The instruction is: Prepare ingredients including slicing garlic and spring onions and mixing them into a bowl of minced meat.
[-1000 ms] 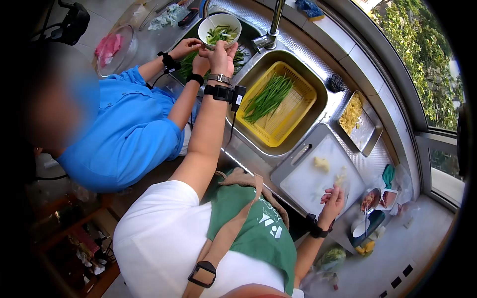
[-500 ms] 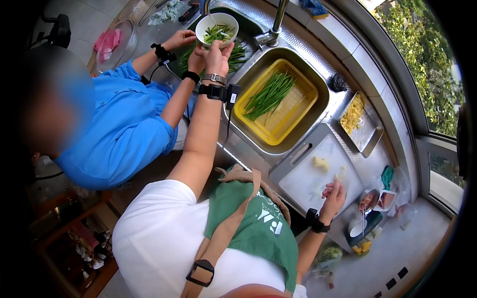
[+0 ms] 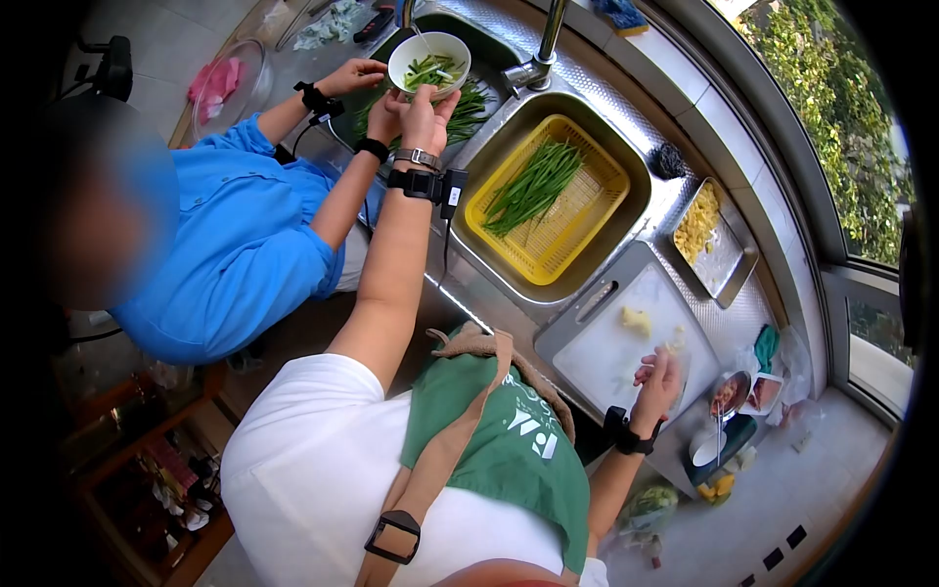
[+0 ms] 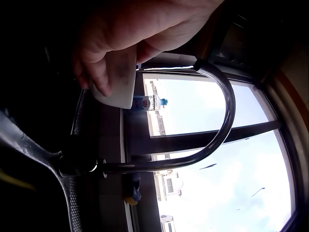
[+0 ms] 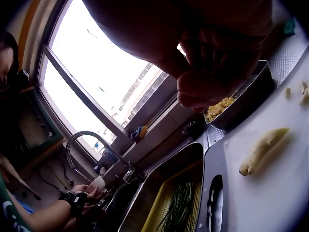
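Observation:
My left hand [image 3: 423, 122] holds a white bowl [image 3: 399, 70] from below, over the left sink basin; cut green stalks [image 3: 430, 70] lie in it. In the left wrist view the fingers curl against the side of the bowl [image 4: 123, 87], near the curved tap [image 4: 229, 106]. My right hand [image 3: 659, 383] hovers over the white cutting board [image 3: 597, 360] with its fingers loosely bent and nothing visible between them. A peeled piece of ginger [image 3: 636, 321] and smaller pale bits [image 3: 675, 338] lie on the board by that hand.
A person in a blue shirt [image 3: 235, 235] stands left, hands close to the bowl. A yellow basket [image 3: 543, 269] of long green stalks sits in the right basin. Behind the board is a metal tray [image 3: 724, 274] with yellow chopped food. A small metal bowl [image 3: 729, 393] stands right.
The bowl in my left hand has come slightly nearer to me. The other person's left hand has shifted a little away from my fingers. My right hand stays over the board.

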{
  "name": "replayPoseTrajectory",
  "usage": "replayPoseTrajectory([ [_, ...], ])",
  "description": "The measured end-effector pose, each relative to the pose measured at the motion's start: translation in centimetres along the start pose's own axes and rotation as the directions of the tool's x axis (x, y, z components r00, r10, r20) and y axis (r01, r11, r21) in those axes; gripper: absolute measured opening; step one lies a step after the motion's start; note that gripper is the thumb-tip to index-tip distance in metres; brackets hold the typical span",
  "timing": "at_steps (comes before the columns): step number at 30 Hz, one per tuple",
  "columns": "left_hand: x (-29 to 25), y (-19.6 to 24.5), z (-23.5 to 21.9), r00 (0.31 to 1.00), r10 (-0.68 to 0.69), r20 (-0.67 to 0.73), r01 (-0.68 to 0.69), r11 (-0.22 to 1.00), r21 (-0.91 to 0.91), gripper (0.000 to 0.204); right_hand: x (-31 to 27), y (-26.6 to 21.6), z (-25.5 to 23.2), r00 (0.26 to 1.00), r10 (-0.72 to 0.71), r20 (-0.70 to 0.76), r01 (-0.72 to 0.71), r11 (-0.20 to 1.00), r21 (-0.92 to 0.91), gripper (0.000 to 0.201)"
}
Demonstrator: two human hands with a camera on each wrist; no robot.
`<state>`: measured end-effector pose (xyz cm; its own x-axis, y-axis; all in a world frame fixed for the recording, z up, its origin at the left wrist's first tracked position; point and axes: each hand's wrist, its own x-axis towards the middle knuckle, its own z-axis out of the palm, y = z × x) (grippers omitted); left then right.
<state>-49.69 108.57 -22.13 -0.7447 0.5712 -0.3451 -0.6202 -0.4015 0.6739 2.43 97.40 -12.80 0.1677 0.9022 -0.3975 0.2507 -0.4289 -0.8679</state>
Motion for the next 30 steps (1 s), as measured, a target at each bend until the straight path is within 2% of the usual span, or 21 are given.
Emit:
replayPoseTrajectory([
  [7,-0.1,0.0,-0.6,1.0,0.012,0.017,-0.013,1.0,0.02,0.075,0.6,-0.1,0.3,0.999,-0.006,0.033,0.007,0.999,-0.041,0.024],
  [9,-0.1,0.0,-0.7,1.0,0.024,0.019,-0.024,0.999,0.035,0.075,1.2,-1.6,0.9,0.998,-0.028,0.064,0.034,0.994,-0.102,0.023],
  [10,-0.1,0.1,-0.7,0.999,0.033,0.024,-0.034,0.998,0.049,0.075,1.6,-3.0,1.7,0.988,-0.069,0.141,0.089,0.986,-0.139,0.024],
  [12,-0.1,0.3,-0.8,1.0,0.009,0.026,-0.011,0.998,0.058,0.076,3.1,-7.7,5.5,0.946,-0.098,0.308,0.169,0.963,-0.211,0.025],
  [14,0.1,0.4,-0.7,0.999,-0.028,0.026,0.026,0.997,0.074,0.077,5.3,-12.5,11.8,0.862,-0.243,0.445,0.347,0.923,-0.168,0.025],
  [15,0.1,0.3,-0.7,0.999,-0.032,0.028,0.03,0.997,0.068,0.077,6.7,-14.5,15.3,0.788,-0.362,0.498,0.537,0.8,-0.269,0.024],
  [16,0.2,0.3,-0.9,0.996,-0.071,0.046,0.068,0.996,0.058,0.077,8.4,-15.8,19.0,0.701,-0.429,0.57,0.639,0.733,-0.233,0.024],
  [17,0.3,0.5,-0.9,0.993,-0.104,0.063,0.102,0.994,0.047,0.078,10.1,-16.5,22.6,0.68,-0.41,0.608,0.677,0.669,-0.306,0.025],
  [18,-0.8,1.0,0.1,0.997,-0.067,0.047,0.062,0.993,0.102,0.075,11.4,-16.8,26.0,0.619,-0.467,0.631,0.752,0.585,-0.304,0.028],
  [19,-1.1,1.3,0.5,0.993,-0.093,0.069,0.087,0.993,0.082,0.07,13.6,-15.4,29.5,0.597,-0.479,0.643,0.782,0.527,-0.334,0.03],
  [20,-1.0,1.3,0.4,0.994,-0.091,0.06,0.084,0.991,0.108,0.069,15.0,-14.7,32.3,0.586,-0.467,0.662,0.798,0.476,-0.37,0.033],
  [21,-0.9,1.2,0.3,0.995,-0.09,0.05,0.082,0.988,0.133,0.067,16.3,-14.0,34.7,0.604,-0.39,0.695,0.789,0.413,-0.454,0.034],
  [22,-1.0,1.3,0.4,0.994,-0.101,0.045,0.094,0.986,0.141,0.067,17.2,-12.9,36.9,0.64,-0.368,0.675,0.766,0.368,-0.526,0.036],
  [23,-1.1,1.6,0.4,0.995,-0.096,0.036,0.09,0.987,0.136,0.067,18.1,-11.8,38.4,0.642,-0.364,0.675,0.766,0.346,-0.542,0.038],
  [25,-1.1,2.2,0.4,0.984,-0.165,0.062,0.152,0.973,0.172,0.056,18.4,-10.8,40.6,0.65,-0.345,0.677,0.759,0.326,-0.564,0.037],
  [27,-1.1,2.5,0.5,0.982,-0.172,0.075,0.156,0.97,0.188,0.06,18.9,-10.0,42.1,0.632,-0.444,0.635,0.772,0.285,-0.568,0.025],
  [30,-1.0,2.4,0.5,0.985,-0.169,0.044,0.159,0.971,0.177,0.064,19.3,-9.3,42.8,0.628,-0.441,0.641,0.771,0.241,-0.59,0.021],
])
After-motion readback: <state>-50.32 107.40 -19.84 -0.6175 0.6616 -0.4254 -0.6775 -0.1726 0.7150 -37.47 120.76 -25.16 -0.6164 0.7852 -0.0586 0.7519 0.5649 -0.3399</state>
